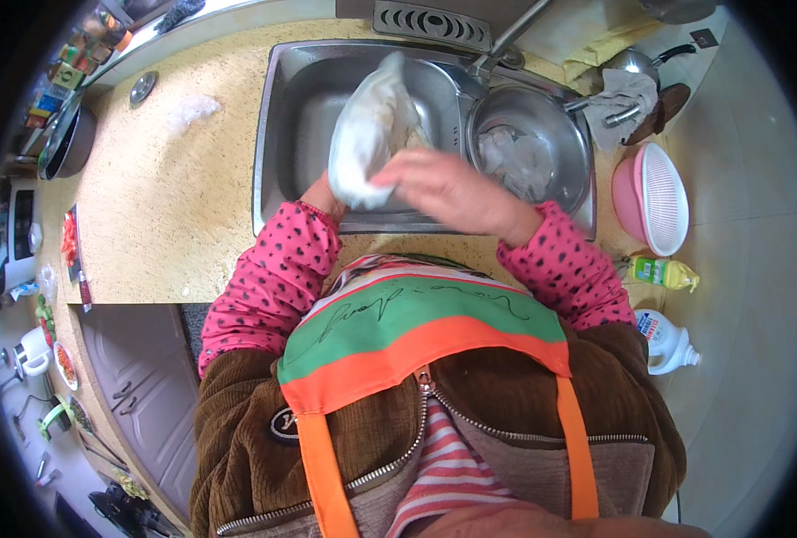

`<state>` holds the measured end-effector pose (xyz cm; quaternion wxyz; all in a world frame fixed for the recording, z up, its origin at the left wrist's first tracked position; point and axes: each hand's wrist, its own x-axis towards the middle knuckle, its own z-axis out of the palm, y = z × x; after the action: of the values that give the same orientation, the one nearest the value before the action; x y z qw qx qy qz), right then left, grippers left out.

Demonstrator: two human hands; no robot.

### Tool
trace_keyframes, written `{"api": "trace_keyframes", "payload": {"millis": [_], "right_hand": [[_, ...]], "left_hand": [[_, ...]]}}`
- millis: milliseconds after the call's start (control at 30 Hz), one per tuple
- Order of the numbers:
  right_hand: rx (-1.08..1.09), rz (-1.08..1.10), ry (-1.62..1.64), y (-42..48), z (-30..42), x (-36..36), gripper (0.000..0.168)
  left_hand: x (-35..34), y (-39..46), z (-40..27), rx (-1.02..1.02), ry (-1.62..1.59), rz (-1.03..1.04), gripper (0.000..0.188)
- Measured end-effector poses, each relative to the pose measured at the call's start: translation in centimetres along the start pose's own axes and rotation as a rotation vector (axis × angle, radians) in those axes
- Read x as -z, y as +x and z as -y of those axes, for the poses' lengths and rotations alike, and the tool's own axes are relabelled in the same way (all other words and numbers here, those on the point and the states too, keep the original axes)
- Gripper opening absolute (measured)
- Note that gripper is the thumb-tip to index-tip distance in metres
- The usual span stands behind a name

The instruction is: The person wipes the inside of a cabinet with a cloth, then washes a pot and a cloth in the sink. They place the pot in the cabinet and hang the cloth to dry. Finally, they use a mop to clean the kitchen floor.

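A pale, soft, pouch-like thing (368,138) is raised over the left bowl of the stainless steel sink (297,134); whether it is cloth or raw meat I cannot tell. My left hand (324,197) holds its lower left side from below, with most of the fingers hidden behind it. Slightly blurred, my right hand (445,191) lies across its lower right edge, fingers extended and seemingly touching it. To the right, a round metal basin (577,185) stands in the other bowl, with clear water or translucent pieces in it.
A faucet (499,50) rises behind the sink. At right are a pink basin with a white strainer (664,202), a yellow-green bottle (664,272) and a white detergent jug (667,343). Leftward lie white foam (193,111), a drain cover (143,89), a pot (69,141) and a knife (84,289).
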<state>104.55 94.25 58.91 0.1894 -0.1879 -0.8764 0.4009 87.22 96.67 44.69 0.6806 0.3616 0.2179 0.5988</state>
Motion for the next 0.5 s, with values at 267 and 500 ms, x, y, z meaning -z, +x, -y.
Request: {"api": "trace_keyframes", "payload": {"millis": [267, 500], "right_hand": [[-0.068, -0.317, -0.331, -2.6, -7.5, 1.9, 0.033], [-0.329, -0.569, -0.768, 0.2, -16.8, 6.7, 0.033]], "left_hand": [[-3.8, 3.2, -5.7, -0.147, 1.038, 0.175, 0.042], [-6.7, 3.6, -9.6, -0.763, 1.883, 0.241, 0.033]]}}
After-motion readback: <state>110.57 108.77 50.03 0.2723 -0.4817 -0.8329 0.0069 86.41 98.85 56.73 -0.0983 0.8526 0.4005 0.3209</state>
